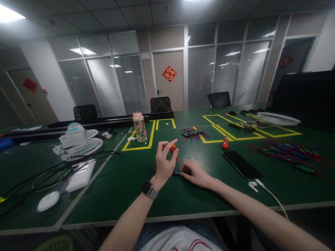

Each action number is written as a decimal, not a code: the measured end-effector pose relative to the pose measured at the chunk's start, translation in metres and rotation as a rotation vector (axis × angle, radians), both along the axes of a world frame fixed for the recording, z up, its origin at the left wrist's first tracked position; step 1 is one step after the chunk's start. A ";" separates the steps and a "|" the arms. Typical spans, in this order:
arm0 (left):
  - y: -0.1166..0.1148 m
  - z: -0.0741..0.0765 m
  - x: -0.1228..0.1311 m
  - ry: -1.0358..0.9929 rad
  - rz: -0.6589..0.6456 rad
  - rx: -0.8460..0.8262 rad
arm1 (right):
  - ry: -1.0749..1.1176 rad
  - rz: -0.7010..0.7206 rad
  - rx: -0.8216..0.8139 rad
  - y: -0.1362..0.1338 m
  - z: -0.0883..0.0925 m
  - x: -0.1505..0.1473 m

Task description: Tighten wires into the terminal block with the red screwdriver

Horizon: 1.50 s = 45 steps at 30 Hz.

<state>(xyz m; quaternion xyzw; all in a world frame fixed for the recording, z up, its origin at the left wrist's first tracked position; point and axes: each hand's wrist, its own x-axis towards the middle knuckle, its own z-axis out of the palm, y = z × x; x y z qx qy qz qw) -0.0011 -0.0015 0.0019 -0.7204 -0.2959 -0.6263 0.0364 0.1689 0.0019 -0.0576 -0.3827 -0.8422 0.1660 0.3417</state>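
My left hand [166, 160], with a watch on its wrist, pinches the orange handle of what looks like a screwdriver [174, 148]. The tool stands nearly upright, its thin dark shaft pointing down to the table. At its lower end lies a small part with coloured wires [177, 173]. Low on the tabletop, the fingers of my right hand [195, 172] are closed on this small part; they hide much of it. Beyond my hands is a pile of short coloured wires [194, 133]. An orange-red object [225, 143] sits to the right.
Right of my hands lie a black phone [242, 165], an earbud [253, 186] with a white cable, and long wires [295, 155]. A bottle [140, 128] stands behind. On the left are a white fan [79, 143], black cables, a power bank [80, 175] and a mouse [48, 201].
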 end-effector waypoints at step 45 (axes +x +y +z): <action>0.000 0.001 0.000 0.028 -0.023 0.011 | 0.006 0.029 0.005 0.000 0.001 0.001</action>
